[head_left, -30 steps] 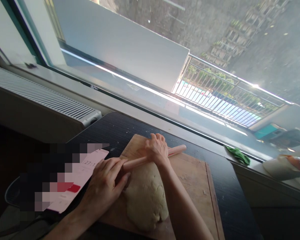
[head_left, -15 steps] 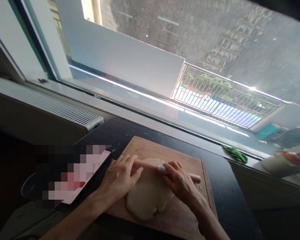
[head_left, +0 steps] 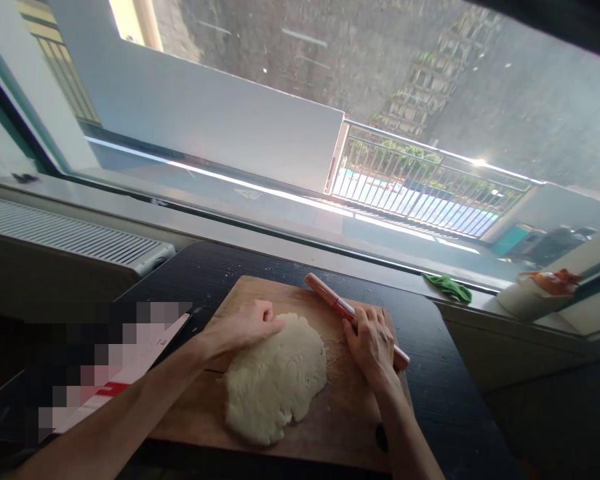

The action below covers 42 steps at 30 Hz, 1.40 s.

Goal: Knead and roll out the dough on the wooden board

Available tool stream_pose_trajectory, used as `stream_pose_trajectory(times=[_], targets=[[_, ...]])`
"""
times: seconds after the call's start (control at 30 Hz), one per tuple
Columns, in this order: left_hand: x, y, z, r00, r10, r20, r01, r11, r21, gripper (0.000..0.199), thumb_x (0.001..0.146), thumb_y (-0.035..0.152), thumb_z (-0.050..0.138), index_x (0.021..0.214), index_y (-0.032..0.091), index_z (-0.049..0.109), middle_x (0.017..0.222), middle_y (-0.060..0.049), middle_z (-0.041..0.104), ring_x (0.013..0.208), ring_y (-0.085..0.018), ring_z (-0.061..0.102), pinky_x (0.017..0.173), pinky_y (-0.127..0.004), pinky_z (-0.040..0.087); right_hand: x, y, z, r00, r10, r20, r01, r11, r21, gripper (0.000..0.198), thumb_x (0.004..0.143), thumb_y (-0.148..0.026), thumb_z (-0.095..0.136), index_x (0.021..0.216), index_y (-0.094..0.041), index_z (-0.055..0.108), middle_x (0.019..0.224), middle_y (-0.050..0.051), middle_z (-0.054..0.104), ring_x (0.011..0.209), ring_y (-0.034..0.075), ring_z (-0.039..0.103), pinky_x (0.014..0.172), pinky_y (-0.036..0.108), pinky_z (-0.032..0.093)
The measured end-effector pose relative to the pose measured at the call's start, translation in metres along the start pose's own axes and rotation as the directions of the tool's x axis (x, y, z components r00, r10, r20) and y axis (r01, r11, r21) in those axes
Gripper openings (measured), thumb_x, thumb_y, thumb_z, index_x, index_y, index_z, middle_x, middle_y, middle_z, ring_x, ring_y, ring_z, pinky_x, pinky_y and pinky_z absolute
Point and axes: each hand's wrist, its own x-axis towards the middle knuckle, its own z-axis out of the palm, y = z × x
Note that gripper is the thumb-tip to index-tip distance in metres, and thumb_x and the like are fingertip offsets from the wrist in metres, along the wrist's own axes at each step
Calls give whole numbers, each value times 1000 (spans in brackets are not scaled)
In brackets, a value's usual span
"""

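Observation:
A flat, uneven sheet of pale dough (head_left: pixel 277 380) lies on the wooden board (head_left: pixel 340 427). At the dough's upper left edge is my left hand (head_left: pixel 250 323), its fingers curled and its thumb against the dough; the fingertips are partly hidden. My right hand (head_left: pixel 373 340) is wrapped round a rolling pin (head_left: pixel 325 293) at the right side of the board. The pin slants from upper left to lower right, apart from the dough, and bears a red and white label near its middle.
The board rests on a dark table (head_left: pixel 435 373) by a window. A partly blurred pink item (head_left: pixel 145 360) lies at the left. A green cloth (head_left: pixel 447 287) and a white pot (head_left: pixel 525 297) stand along the sill. A radiator (head_left: pixel 80 233) is at the left.
The rolling pin has left the dough and moved right in my right hand. My left hand has let go of the pin and closed at the dough's edge. The view has shifted right.

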Motion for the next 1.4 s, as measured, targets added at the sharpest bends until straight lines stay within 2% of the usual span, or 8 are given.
stream_pose_trajectory(times=[0.13,0.27,0.47,0.7,0.8,1.0,1.2,1.4], targets=[[7,6,-1,980,55,191,-5,967,-253,37,67,53,56,76,17,63,76,-1,65,71,-18,58,54,-23,35,0,-1,-1,1000,-1,-21,1,1000,2,22,90,-36,48,105,-23,57,99,6,58,95,23,50,81,32,36],[7,10,2,936,151,318,0,903,-430,24,67,39,57,71,16,63,66,1,62,60,-15,57,49,-21,34,-1,-1,0,1000,10,-28,-10,1000,-2,20,90,-35,49,101,-22,57,98,6,58,94,22,50,81,32,36],[-18,17,2,975,121,185,23,777,-629,29,73,42,58,71,14,65,68,-1,65,60,-15,59,51,-21,39,-2,-2,-1,999,12,-29,-12,1000,-7,18,89,-34,49,101,-23,57,97,5,58,93,21,50,79,31,36],[-54,31,-26,993,-12,119,111,456,-883,38,71,44,67,98,18,69,86,-4,72,79,-21,66,68,-27,51,-2,-2,-3,1000,10,-21,-10,1000,-10,18,89,-35,49,99,-23,57,97,4,58,91,21,49,79,32,35],[-53,21,-23,993,-86,80,107,378,-920,40,72,43,67,104,20,65,90,-4,71,81,-20,66,71,-28,52,-2,-2,-3,1000,9,-22,-9,1000,-2,17,89,-34,49,99,-23,57,96,4,58,91,21,49,80,32,35],[-40,-3,5,971,-153,185,237,485,-842,38,73,47,61,96,17,63,84,-4,70,80,-21,66,67,-28,52,-2,-1,-4,999,-9,-33,10,1000,7,19,90,-36,48,100,-22,58,99,6,58,96,23,48,84,33,35],[-36,26,11,983,37,182,146,452,-880,39,78,47,56,102,17,60,91,-5,70,79,-20,65,66,-28,50,5,10,-7,999,-38,22,36,997,68,18,87,-38,53,94,-23,60,97,4,59,96,22,49,81,31,36],[-21,8,29,998,-26,-51,-8,821,-571,26,74,36,52,83,14,62,78,-4,68,76,-20,63,61,-25,45,-20,15,-31,996,-40,83,16,962,272,20,90,-42,48,96,-26,59,93,0,58,85,17,53,70,27,38]])
